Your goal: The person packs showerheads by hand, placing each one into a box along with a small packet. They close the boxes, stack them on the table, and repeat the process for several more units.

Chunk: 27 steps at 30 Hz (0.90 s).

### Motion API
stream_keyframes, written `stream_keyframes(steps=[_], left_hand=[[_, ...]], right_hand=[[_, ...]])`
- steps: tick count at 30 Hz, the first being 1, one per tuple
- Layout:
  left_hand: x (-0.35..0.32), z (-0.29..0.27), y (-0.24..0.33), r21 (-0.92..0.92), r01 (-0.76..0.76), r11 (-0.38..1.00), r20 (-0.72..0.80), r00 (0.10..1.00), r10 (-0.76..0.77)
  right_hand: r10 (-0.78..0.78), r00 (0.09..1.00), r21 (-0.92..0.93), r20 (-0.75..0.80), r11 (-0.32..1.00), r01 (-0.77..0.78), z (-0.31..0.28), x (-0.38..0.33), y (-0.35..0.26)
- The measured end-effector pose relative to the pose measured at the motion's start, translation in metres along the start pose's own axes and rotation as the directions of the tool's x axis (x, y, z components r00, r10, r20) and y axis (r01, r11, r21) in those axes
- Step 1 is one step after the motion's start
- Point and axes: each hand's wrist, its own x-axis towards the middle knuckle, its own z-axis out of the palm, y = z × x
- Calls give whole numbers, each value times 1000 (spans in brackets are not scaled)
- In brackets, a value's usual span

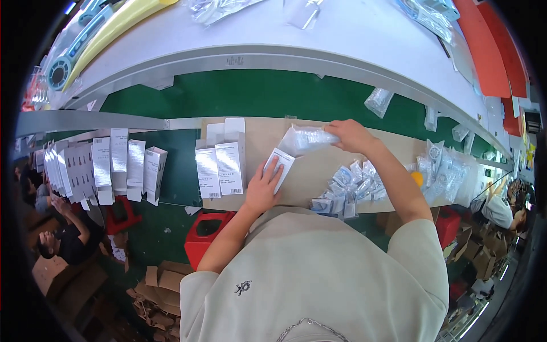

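My left hand (262, 187) grips a small white printed carton (286, 164) that lies tilted on the tan worktop, its fingers across the top face. With closed fingers, my right hand (348, 137) holds the right end of a bubble-wrap packet (307, 140). The packet's left end meets the carton's far end; whether any of it is inside I cannot tell. What the wrap contains is not clear. Left of my left hand stand white cartons (229, 168) with printed faces. Under my right forearm lies a pile of small clear bags (345, 185).
More bubble-wrapped packets (453, 171) are heaped at the right, beside an orange round thing (417, 179). Rows of white cartons (119, 162) stand at the left. A raised white shelf (319, 40) runs across the far side. A red stool (208, 231) is below the worktop edge.
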Motion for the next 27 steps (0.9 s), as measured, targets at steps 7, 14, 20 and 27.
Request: stream_keyframes(steps=[7, 14, 20, 27], left_hand=[[-3, 4, 4, -29, -44, 999, 52, 998, 45], [-5, 1, 4, -35, -180, 983, 148, 972, 183], [3, -2, 2, -70, -181, 981, 161, 968, 190], [3, 5, 7, -16, -188, 982, 127, 974, 188]], right_hand=[[60, 998, 138, 10, 989, -61, 41, -16, -30], [-82, 996, 366, 33, 928, 64, 91, 0, -19], [437, 897, 767, -64, 597, -236, 92, -42, -25], [462, 886, 13, 35, 887, -462, 116, -96, -3]])
